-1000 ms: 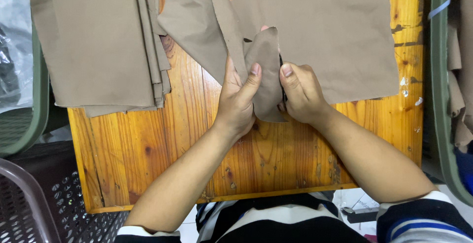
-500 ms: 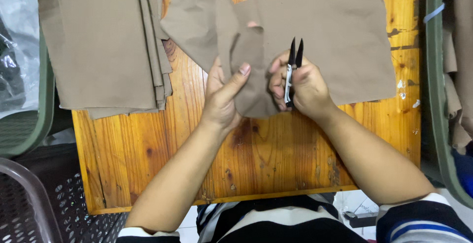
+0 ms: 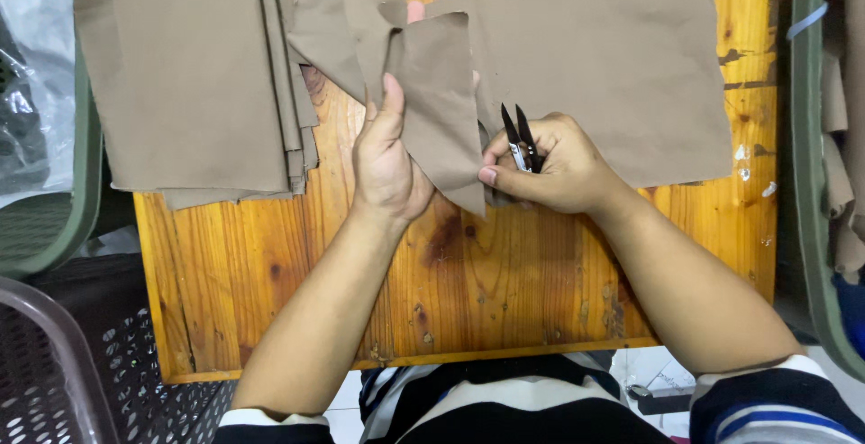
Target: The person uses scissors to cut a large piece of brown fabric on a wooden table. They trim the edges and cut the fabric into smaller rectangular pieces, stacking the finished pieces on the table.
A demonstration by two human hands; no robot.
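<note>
Left hand: your left hand (image 3: pixel 387 169) is closed on the folded flap (image 3: pixel 441 102) of the tan fabric piece (image 3: pixel 613 57), thumb along its left edge, lifting it off the worktop (image 3: pixel 505 291).
Right hand: your right hand (image 3: pixel 550 165) grips the black thread snips (image 3: pixel 521 138), blades pointing away from you and slightly parted, and pinches the flap's lower right edge.
Fabric: it lies across the worktop's far right part, the flap raised near the middle.
Risk: the snip tips sit just beside the cloth and near your left fingers; a slip could likely nick either, since one hand both pinches and holds the tool.
Second risk: the fabric stack (image 3: pixel 198 75) overhangs the far left corner and might slide if nudged.
Room: bare wood along the near edge gives space; the green bins (image 3: pixel 811 138) flank both sides closely.
</note>
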